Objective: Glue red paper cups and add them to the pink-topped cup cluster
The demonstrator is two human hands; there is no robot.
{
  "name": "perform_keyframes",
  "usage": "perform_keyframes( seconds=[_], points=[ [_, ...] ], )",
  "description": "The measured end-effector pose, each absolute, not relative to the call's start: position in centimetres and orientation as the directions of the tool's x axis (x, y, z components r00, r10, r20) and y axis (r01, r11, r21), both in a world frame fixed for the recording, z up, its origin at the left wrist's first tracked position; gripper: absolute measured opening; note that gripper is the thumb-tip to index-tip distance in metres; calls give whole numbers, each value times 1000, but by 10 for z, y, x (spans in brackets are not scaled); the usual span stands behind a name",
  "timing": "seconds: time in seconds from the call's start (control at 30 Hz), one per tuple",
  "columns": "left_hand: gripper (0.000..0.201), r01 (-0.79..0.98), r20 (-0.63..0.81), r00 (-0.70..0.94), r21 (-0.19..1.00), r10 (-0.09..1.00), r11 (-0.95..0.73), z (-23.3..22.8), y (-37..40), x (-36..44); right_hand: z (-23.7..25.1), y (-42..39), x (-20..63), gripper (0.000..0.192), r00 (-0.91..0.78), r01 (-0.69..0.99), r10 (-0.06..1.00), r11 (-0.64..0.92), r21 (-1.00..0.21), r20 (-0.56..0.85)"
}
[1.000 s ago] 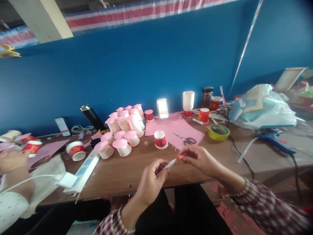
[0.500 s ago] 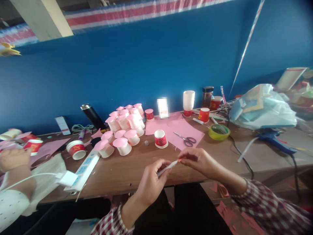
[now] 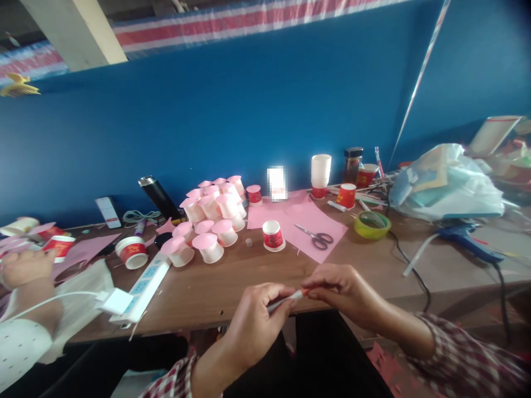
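My left hand (image 3: 265, 312) is closed around the body of a slim white tube (image 3: 286, 300) with an orange end. The fingertips of my right hand (image 3: 338, 284) pinch that orange end (image 3: 305, 291). Both hands are above the front edge of the table. Beyond them stands an upright red and white paper cup (image 3: 273, 236). To its right, scissors (image 3: 317, 237) lie on a pink sheet (image 3: 327, 222). Just left of the cup is a small whitish round piece (image 3: 249, 242). I cannot make out exactly what kind of tube this is.
Several cups topped with pink paper (image 3: 209, 243) crowd the left centre. A power strip (image 3: 143, 287), yellow tape roll (image 3: 372, 225), blue glue gun (image 3: 470, 241) and plastic bag (image 3: 448, 182) lie around. At far left is another person's hand (image 3: 27, 268).
Both hands have moved slightly down and nearer to me, and the tube has come with them. My grip on it looks the same. The cups and scissors stay put.
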State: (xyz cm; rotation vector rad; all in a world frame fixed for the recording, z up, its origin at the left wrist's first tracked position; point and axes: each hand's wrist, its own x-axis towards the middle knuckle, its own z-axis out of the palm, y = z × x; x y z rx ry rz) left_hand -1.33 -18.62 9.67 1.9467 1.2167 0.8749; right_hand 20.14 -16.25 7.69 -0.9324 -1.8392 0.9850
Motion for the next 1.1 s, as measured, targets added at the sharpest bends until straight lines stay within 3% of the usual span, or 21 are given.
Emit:
perform_keyframes(
  seconds=[0.33, 0.47, 0.57, 0.67, 0.8, 1.0, 1.1],
  points=[
    [19, 481, 159, 347, 816, 924, -321, 98, -196, -12, 75, -179, 194, 18, -349, 186, 888, 378, -907, 299],
    [20, 525, 74, 387, 802, 919, -285, 104, -193, -13, 63, -177, 192, 22, -366, 153, 908, 274, -949, 203],
    [18, 562, -26, 441, 788, 897, -253, 98, -187, -14, 59, -174, 193, 19, -466, 238, 880, 218, -946, 86],
    [19, 591, -27, 442, 761, 897, -268, 87, -180, -12, 61, -169, 196, 14, -495, 347, 868, 239, -907, 39],
    [32, 547, 71, 386, 785, 920, -290, 78, -167, -11, 64, -152, 207, 16, -392, 456, 915, 286, -843, 98],
    [42, 461, 399, 169, 777, 901, -430, 52, -125, -22, 57, -90, 256, 34, -41, 602, 952, 266, -753, 304],
    [44, 515, 476, 87, 730, 875, -449, 32, -103, -23, 53, -56, 276, 30, 124, 750, 928, 144, -646, 350]
  ],
)
